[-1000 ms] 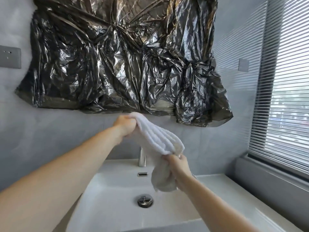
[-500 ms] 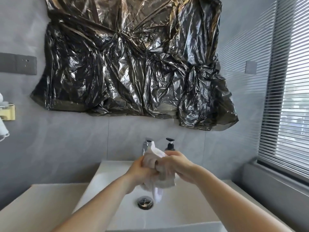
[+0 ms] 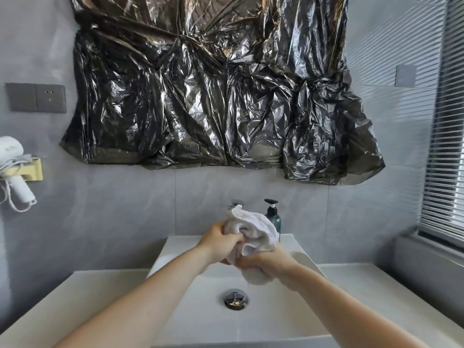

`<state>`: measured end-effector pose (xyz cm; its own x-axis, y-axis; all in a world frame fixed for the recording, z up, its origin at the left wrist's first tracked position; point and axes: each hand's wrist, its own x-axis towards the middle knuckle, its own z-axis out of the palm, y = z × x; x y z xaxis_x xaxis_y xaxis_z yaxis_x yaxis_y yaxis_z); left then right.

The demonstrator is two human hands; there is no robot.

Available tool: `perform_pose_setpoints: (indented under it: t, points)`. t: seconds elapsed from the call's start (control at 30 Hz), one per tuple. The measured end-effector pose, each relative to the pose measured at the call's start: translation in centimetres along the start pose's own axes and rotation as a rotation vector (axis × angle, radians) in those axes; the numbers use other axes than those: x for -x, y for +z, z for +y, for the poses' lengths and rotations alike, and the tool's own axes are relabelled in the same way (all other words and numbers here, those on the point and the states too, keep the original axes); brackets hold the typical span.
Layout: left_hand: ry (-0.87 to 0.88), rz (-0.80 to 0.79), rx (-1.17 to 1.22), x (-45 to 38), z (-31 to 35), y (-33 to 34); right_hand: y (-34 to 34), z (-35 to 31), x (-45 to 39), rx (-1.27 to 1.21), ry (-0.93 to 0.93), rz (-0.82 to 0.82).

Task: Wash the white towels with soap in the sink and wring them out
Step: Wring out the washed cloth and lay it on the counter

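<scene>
Shifted apart since a moment ago: left hand [image 3: 221, 243] now higher, right hand [image 3: 265, 259] lower, fingers of both curled tight round twisted white terry towel [image 3: 253, 232]. Held above white rectangular ceramic sink [image 3: 276, 312], basin holding only chrome drain plug [image 3: 236, 300]. Behind, dark pump soap bottle [image 3: 273, 216].

Both hands have twisted the towel [image 3: 251, 228] tighter.

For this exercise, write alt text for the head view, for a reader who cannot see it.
Both hands, left and right, grip a bunched white towel above a white sink with a chrome drain. A soap dispenser stands behind; black plastic sheeting covers the wall.
</scene>
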<state>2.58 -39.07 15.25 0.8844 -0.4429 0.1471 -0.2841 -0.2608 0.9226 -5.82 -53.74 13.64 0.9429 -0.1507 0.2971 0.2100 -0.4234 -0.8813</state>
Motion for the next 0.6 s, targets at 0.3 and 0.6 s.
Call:
perform_pose_setpoints:
  t: [0.3, 0.6]
  points:
    - [-0.141, 0.165, 0.233, -0.4, -1.6, 0.4, 1.7, 2.0, -2.2, 0.252, -0.072, 0.006]
    - [0.132, -0.068, -0.336, 0.4, -2.6, -3.1, -0.9, 3.7, -3.0, -0.009, 0.329, -0.104]
